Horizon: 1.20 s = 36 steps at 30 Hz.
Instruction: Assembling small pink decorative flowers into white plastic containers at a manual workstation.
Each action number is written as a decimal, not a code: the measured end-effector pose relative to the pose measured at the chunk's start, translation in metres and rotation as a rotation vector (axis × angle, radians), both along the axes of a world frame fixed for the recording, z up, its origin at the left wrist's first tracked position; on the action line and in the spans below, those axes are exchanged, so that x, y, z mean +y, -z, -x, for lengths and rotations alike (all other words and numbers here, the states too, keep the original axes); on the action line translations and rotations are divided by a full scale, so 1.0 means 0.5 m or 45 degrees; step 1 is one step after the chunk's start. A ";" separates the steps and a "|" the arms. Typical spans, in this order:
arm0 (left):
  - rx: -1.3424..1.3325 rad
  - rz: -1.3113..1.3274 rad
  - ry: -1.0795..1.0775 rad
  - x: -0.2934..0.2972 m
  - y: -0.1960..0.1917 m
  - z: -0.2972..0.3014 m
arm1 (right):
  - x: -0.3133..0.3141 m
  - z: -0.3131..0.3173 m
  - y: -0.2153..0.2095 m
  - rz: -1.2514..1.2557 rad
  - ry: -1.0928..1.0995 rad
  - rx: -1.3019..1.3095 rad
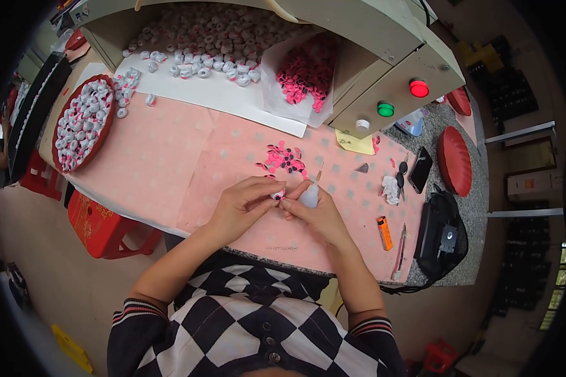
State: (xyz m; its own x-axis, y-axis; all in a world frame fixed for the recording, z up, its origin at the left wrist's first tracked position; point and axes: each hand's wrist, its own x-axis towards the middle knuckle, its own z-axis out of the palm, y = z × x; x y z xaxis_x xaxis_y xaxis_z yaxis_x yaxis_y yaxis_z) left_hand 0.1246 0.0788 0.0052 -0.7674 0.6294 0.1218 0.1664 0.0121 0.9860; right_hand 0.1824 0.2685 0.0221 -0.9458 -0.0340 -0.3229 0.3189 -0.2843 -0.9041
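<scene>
Between the fingertips of my left hand [241,202] is a small white round piece [278,195] with pink and black marks. My right hand [321,217] is closed around a white squeeze bottle [309,196] with a thin needle tip pointing up and away. The right fingertips also touch the white piece, close beside the left ones. Just beyond my hands lies a loose pile of small pink and black oval pieces [284,158] on the pink patterned cloth [233,147].
A red basket [110,116] of white pieces stands at left. A metal cabinet [390,75] with more white pieces and a bag of pink pieces [302,75] rises behind. At right lie an orange lighter [384,233], a tweezers-like tool [400,251], a phone [420,169] and a black pouch [440,242].
</scene>
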 end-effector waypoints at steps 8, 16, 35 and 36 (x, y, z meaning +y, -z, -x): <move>-0.378 -0.295 0.075 -0.004 0.002 0.009 | -0.008 -0.003 -0.012 -0.043 0.002 0.058; -0.533 -0.382 0.128 -0.003 0.007 0.015 | -0.009 -0.007 -0.011 -0.263 -0.030 0.282; -0.762 -0.390 0.082 -0.066 -0.034 0.052 | -0.029 -0.007 -0.014 0.065 0.111 0.096; -0.693 -0.356 -0.087 -0.086 -0.051 0.060 | -0.021 -0.008 -0.018 0.076 0.105 0.107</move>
State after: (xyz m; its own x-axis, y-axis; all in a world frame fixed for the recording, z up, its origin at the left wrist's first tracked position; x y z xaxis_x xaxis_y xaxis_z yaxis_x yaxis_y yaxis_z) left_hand 0.0946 0.0360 0.0306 -0.8034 0.5774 -0.1457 -0.3538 -0.2661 0.8967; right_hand 0.1863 0.2578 0.0309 -0.9699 0.0285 -0.2418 0.2156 -0.3607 -0.9074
